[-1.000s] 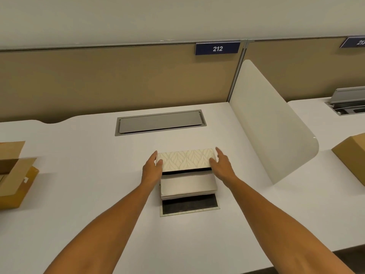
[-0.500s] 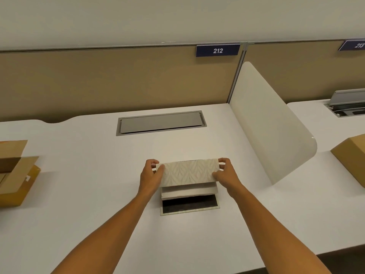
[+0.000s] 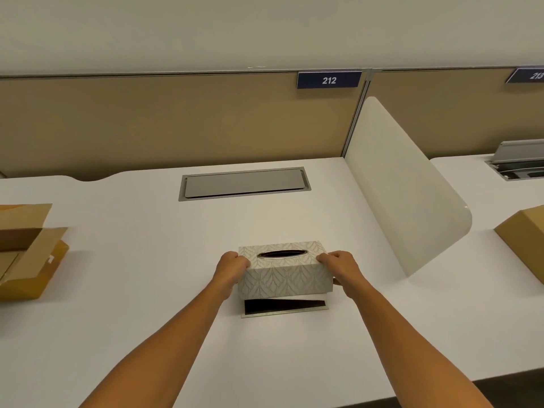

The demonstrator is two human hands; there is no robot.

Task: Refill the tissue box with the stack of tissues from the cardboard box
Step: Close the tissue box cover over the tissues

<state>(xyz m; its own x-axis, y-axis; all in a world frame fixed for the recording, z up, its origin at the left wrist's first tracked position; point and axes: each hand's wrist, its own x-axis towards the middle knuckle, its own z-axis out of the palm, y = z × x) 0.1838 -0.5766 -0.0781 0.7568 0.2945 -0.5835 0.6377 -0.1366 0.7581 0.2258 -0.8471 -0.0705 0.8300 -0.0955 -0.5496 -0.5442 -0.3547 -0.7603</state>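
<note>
Since the earlier frames the cream, leaf-patterned rectangular tissue box cover [image 3: 284,270] has been turned over, so that its top face with the dark oval, silver-rimmed slot [image 3: 282,254] now faces up, where half a second ago only a patterned side showed. The left hand [image 3: 232,269] clasps the cover's left end, its fingers [image 3: 235,257] curled over the top edge; the right hand [image 3: 343,267] clasps the right end in the same way, fingers [image 3: 329,256] hooked over the top corner, so both hands are closed on the cover. Below the fingers, the cover sits tilted over the flat base panel with a black inner face [image 3: 284,307], which lies on the white table [image 3: 147,290]; the gap is wider on the left and narrows toward the right, where a pale edge shows just under the cover. Whether tissues are inside cannot be told. Far to the left of the fingers, at the table's edge, an open brown cardboard box [image 3: 26,254] stands with its flaps up. Beyond the fingers a grey metal cable hatch [image 3: 244,183] is set into the table, and to the right rises a cream curved divider panel [image 3: 403,189].
</note>
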